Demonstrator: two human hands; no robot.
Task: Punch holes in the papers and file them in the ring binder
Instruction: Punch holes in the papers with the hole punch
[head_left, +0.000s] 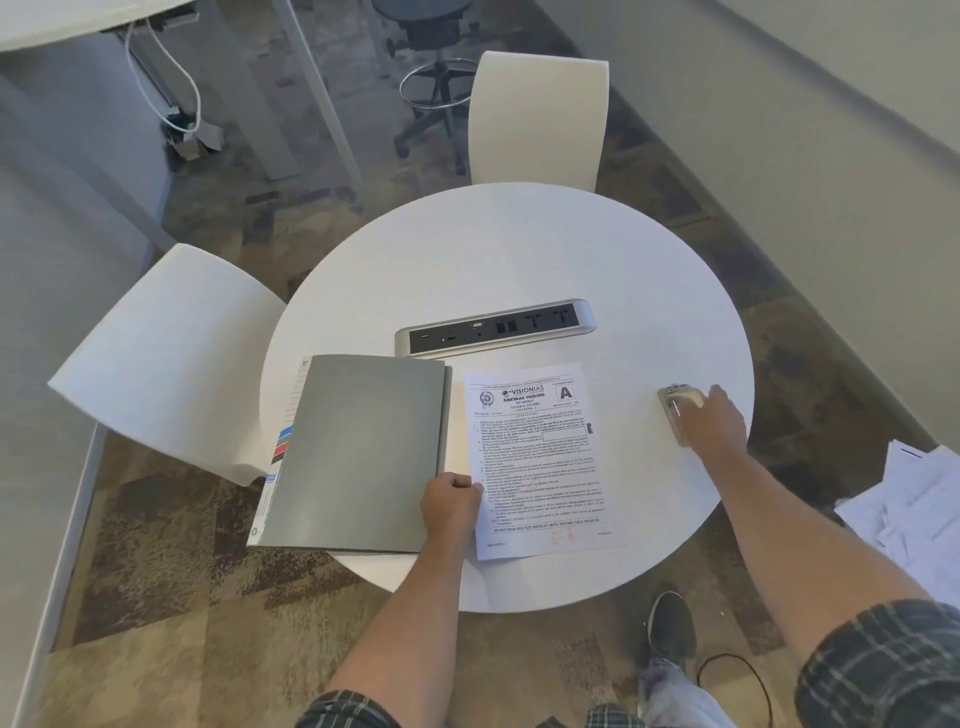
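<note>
A grey ring binder (358, 452) lies closed on the left of the round white table (519, 249), with coloured tabs sticking out on its left side. A printed sheet of paper (540, 462) lies flat just right of it. My left hand (451, 501) rests curled at the binder's lower right corner, pinching the paper's left edge. My right hand (714, 415) lies over a small metal hole punch (675, 402) near the table's right edge, fingers wrapped on it.
A silver power socket strip (493, 327) is set into the table behind the binder and paper. White chairs stand at the left (166, 358) and the far side (540, 119). A loose pile of papers (914, 499) lies at the right, off the table.
</note>
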